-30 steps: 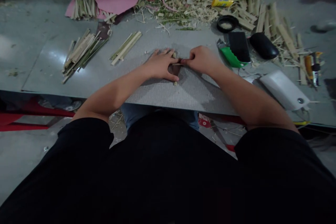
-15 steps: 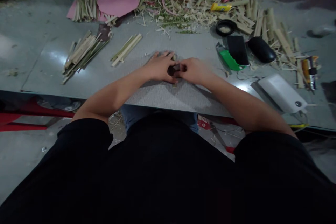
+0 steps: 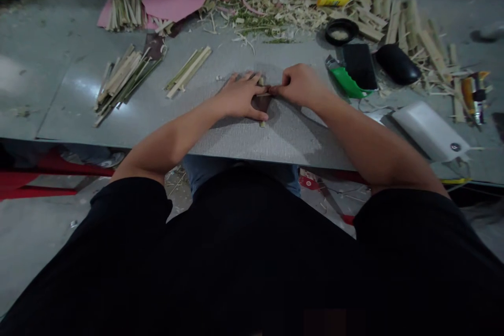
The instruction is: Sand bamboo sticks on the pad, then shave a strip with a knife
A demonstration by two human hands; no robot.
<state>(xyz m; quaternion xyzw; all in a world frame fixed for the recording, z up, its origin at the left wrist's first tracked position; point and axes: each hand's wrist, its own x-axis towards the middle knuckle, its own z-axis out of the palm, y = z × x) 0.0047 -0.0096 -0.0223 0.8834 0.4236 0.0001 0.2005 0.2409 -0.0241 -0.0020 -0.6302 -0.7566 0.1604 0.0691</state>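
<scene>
My left hand (image 3: 246, 98) lies flat on the grey board with its fingers spread. Under it runs a narrow bamboo strip (image 3: 262, 124), whose ends show past the index finger and the thumb. Between thumb and index finger there is a dark brown patch (image 3: 261, 105), its kind unclear. My right hand (image 3: 301, 84) is closed in a pinch at the tip of the left index finger. A thin pale line shows at the pinch, too small to name. Left of the hands lie several loose bamboo strips (image 3: 189, 72).
A bundle of bamboo sticks (image 3: 125, 81) lies further left. Shavings (image 3: 271, 16) and pink paper (image 3: 175, 0) spread along the back. To the right are a black ring-shaped object (image 3: 340, 32), a green-cased cutter (image 3: 348, 82), a black mouse (image 3: 397, 64) and a white box (image 3: 431, 130) with a cable.
My right hand has moved up and slightly right, out of the gap between the left thumb and index finger. The left hand has barely moved. The view has shifted slightly.
</scene>
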